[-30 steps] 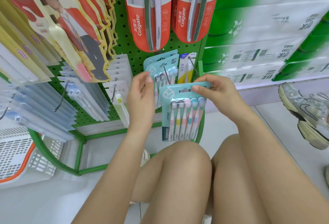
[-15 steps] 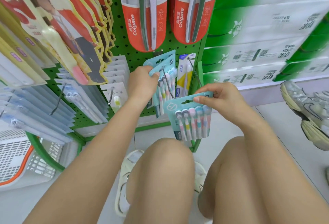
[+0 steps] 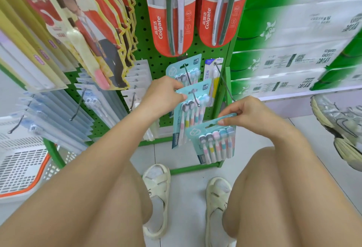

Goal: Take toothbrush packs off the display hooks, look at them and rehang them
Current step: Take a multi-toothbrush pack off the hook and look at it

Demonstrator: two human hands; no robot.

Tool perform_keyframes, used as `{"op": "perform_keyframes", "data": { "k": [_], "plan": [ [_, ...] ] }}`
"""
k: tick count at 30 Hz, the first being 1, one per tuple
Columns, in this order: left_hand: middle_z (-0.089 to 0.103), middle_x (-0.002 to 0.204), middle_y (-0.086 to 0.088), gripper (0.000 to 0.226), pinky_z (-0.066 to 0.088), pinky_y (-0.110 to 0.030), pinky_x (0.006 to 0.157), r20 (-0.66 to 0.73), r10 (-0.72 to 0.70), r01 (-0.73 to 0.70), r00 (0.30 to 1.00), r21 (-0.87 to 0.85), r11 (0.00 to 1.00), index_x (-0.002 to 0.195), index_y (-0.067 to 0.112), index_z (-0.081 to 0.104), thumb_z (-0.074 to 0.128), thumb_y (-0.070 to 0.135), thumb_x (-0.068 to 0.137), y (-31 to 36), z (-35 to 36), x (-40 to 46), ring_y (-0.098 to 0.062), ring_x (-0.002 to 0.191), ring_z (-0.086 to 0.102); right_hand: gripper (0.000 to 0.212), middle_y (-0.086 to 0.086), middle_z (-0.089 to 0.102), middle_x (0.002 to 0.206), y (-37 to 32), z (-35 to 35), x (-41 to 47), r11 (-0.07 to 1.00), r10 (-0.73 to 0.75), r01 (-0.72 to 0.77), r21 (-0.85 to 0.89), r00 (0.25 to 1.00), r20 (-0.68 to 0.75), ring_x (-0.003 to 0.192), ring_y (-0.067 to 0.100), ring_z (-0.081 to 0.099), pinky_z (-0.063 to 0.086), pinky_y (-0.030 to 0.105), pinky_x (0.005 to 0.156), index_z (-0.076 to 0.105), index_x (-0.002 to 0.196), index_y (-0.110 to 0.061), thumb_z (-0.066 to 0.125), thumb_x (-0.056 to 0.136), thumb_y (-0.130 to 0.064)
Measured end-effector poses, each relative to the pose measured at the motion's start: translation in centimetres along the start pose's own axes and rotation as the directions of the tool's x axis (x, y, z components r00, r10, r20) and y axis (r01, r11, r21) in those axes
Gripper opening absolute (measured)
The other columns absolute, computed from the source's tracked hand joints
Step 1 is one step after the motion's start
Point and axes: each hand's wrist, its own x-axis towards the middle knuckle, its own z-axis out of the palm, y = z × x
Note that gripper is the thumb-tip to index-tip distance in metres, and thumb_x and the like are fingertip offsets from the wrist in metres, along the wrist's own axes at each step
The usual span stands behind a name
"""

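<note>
right hand (image 3: 252, 116) pinches loose pack (image 3: 214, 139) by its top edge, brushes hanging below the grip, off any hook | left hand (image 3: 163, 92) pinches hung pack (image 3: 193, 107) on hook (image 3: 195, 97), likely steadying it to free space for rehanging

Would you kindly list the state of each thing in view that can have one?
Held teal pack: off its hook, pinched at its top edge.
Front teal pack: on the hook, gripped at its top.
Rear teal pack: hanging.
Colgate packs: hanging.
Yellow pack: hanging.
Left hand: grips the front teal pack.
Right hand: pinches the held teal pack.
</note>
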Motion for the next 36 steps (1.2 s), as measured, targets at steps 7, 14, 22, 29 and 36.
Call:
{"op": "perform_keyframes", "data": {
  "k": [7, 14, 22, 29, 36],
  "plan": [
    [0.074, 0.104, 0.002, 0.019, 0.052, -0.036, 0.087, 0.008, 0.05, -0.049, 0.999, -0.109, 0.993, 0.108, 0.023, 0.075, 0.068, 0.024, 0.09, -1.1, -0.2, -2.9, -0.016, 0.096, 0.065, 0.01, -0.024, 0.057, 0.048, 0.1, 0.6, 0.2, 0.995, 0.026, -0.011, -0.103, 0.989, 0.147, 0.052, -0.01, 0.051, 0.034, 0.005, 0.051, 0.074, 0.077, -0.027, 0.079, 0.077, -0.019],
    [0.074, 0.101, 0.005, 0.019, 0.051, -0.033, 0.089, 0.073, 0.111, -0.099, 0.991, -0.15, 0.984, 0.107, 0.023, 0.075, 0.069, 0.024, 0.089, -1.4, -0.3, -3.6, -0.011, 0.097, 0.066, 0.008, -0.013, 0.069, 0.07, 0.2, 0.5, -0.3, 0.999, 0.043, -0.039, -0.027, 0.982, 0.186, 0.059, -0.007, 0.055, 0.038, 0.006, 0.059, 0.078, 0.08, -0.023, 0.081, 0.074, -0.018],
    [0.074, 0.098, 0.011, 0.016, 0.052, -0.035, 0.093, 0.077, 0.152, -0.126, 0.985, -0.272, 0.954, 0.104, 0.021, 0.075, 0.069, 0.023, 0.089, -1.3, -0.4, -3.9, -0.005, 0.093, 0.068, 0.007, -0.016, 0.057, 0.05, -0.2, 0.5, -0.7, 0.999, 0.045, -0.045, -0.005, 0.982, 0.182, 0.047, -0.003, 0.046, 0.032, 0.005, 0.049, 0.076, 0.081, -0.017, 0.078, 0.077, -0.012],
    [0.073, 0.081, 0.013, 0.007, 0.053, -0.034, 0.081, 0.067, 0.113, -0.103, 0.991, -0.139, 0.985, 0.09, 0.027, 0.075, 0.071, 0.022, 0.087, -2.3, -4.8, -5.3, -0.008, 0.082, 0.069, 0.007, 0.006, 0.07, 0.071, -0.3, 0.3, -0.6, 0.995, 0.044, -0.058, 0.083, 0.987, 0.157, 0.066, 0.004, 0.055, 0.038, 0.016, 0.067, 0.078, 0.071, -0.027, 0.08, 0.073, -0.02],
    [0.073, 0.086, 0.003, 0.006, 0.047, -0.024, 0.069, 0.056, 0.037, -0.04, 0.998, 0.063, 0.997, 0.09, 0.023, 0.073, 0.067, 0.024, 0.09, -5.3, -4.1, -7.7, -0.007, 0.079, 0.062, 0.008, -0.004, 0.068, 0.07, -1.4, 0.9, 0.5, 0.955, -0.083, 0.095, 0.283, 0.995, -0.052, 0.064, 0.004, 0.06, 0.045, 0.013, 0.062, 0.072, 0.078, -0.016, 0.071, 0.083, -0.01]
  ]
}}
